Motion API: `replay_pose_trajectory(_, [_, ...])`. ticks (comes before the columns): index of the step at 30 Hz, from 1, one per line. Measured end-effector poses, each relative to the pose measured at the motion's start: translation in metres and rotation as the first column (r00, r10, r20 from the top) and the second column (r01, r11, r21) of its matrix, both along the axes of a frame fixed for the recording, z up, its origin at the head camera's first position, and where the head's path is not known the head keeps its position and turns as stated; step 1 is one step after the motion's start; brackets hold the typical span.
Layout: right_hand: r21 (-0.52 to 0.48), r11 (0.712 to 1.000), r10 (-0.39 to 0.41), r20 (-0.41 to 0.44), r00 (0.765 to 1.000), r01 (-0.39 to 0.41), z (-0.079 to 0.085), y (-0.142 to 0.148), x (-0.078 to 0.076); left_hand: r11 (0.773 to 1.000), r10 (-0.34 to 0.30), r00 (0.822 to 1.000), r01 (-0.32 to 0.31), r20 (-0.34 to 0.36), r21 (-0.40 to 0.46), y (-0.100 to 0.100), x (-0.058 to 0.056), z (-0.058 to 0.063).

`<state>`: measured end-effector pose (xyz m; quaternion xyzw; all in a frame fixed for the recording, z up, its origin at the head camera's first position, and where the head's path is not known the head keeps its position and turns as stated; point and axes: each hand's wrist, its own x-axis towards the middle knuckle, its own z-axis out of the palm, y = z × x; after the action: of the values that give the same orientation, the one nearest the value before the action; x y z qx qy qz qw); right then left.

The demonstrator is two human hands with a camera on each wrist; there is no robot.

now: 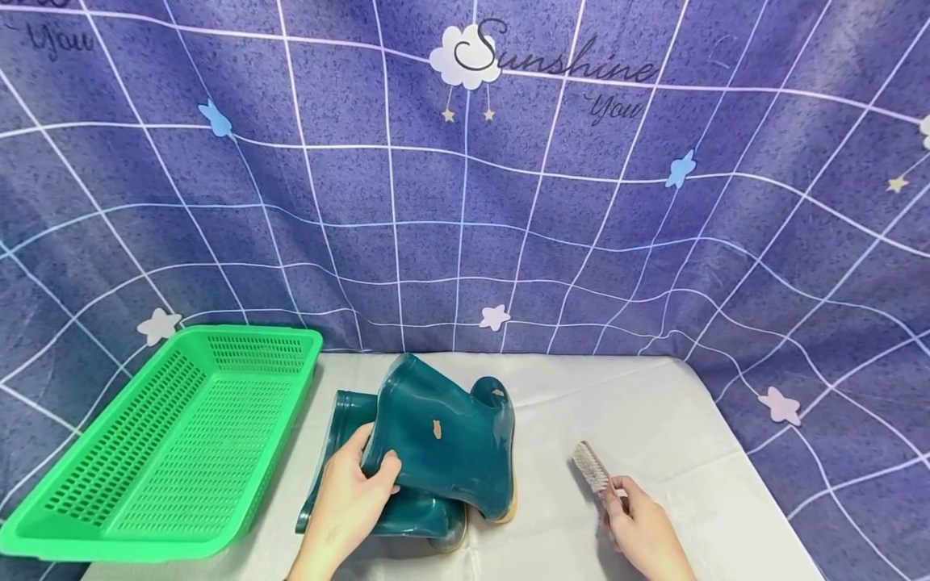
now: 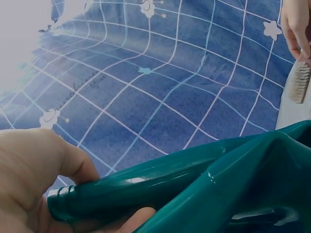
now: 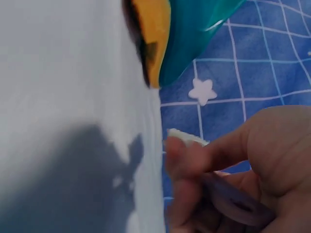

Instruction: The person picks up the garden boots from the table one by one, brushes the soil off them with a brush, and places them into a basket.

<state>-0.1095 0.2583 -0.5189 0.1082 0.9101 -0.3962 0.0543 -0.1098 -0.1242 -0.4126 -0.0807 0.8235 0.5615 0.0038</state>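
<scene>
My left hand (image 1: 352, 492) grips the top rim of a teal rubber boot (image 1: 450, 436), thumb on the near side. That boot is tilted, with tan patches showing on its shaft and toe. Beneath it a second teal boot (image 1: 414, 516) lies on its side on the table, partly hidden. In the left wrist view the held boot's shaft (image 2: 146, 189) looks folded in the grasp. My right hand (image 1: 643, 524) holds a scrub brush (image 1: 592, 468) by its handle, pale bristles towards the boots but apart from them. The held boot's yellowish sole (image 3: 154, 39) shows in the right wrist view.
A green perforated plastic basket (image 1: 279, 428) stands on the left, beside the boots. The table carries a whitish cover (image 1: 567, 387). Behind it hangs a blue gridded curtain (image 1: 436, 186) with stars and clouds, also running along the right side.
</scene>
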Motion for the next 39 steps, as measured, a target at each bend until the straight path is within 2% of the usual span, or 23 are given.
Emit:
replay_pose_trajectory(5, [0.062, 0.998, 0.029, -0.090, 0.996, -0.023, 0.015, -0.014, 0.000, 1.000, -0.010, 1.000, 0.010, -0.009, 0.002, 0.000, 0.001, 0.002])
replay_pose_trajectory(9, [0.079, 0.995, 0.069, -0.186, 0.980, -0.055, 0.026, -0.030, 0.002, 1.000, -0.021, 1.000, 0.021, -0.017, 0.003, 0.001, 0.001, 0.002])
replay_pose_trajectory(14, [0.071, 0.995, 0.089, -0.223, 0.971, -0.075, 0.040, -0.047, 0.004, 0.999, -0.036, 0.999, 0.035, -0.038, -0.024, 0.002, 0.001, 0.000])
replay_pose_trajectory(16, [0.081, 0.993, 0.106, -0.268, 0.958, -0.087, 0.043, -0.053, 0.004, 0.998, -0.034, 0.998, 0.031, -0.050, -0.053, 0.003, 0.001, 0.000])
replay_pose_trajectory(20, [0.114, 0.984, 0.171, -0.404, 0.899, -0.136, 0.045, -0.066, 0.002, 0.996, -0.027, 0.998, 0.021, -0.058, -0.090, 0.003, 0.002, 0.001])
replay_pose_trajectory(22, [0.122, 0.979, 0.198, -0.439, 0.876, -0.160, 0.048, -0.071, 0.001, 0.996, -0.025, 0.998, 0.020, -0.054, -0.087, 0.003, 0.002, 0.001])
replay_pose_trajectory(27, [0.128, 0.973, 0.231, -0.453, 0.861, -0.193, 0.056, -0.081, -0.001, 0.996, -0.034, 0.998, 0.031, -0.043, -0.083, 0.003, 0.002, 0.003])
replay_pose_trajectory(35, [0.103, 0.972, 0.234, -0.445, 0.864, -0.210, 0.072, -0.093, -0.005, 0.991, -0.056, 0.998, 0.050, -0.038, -0.127, 0.004, 0.001, 0.007])
replay_pose_trajectory(39, [0.117, 0.968, 0.250, -0.449, 0.858, -0.221, 0.076, -0.100, -0.006, 0.989, -0.054, 0.998, 0.048, -0.039, -0.137, 0.003, 0.000, 0.008])
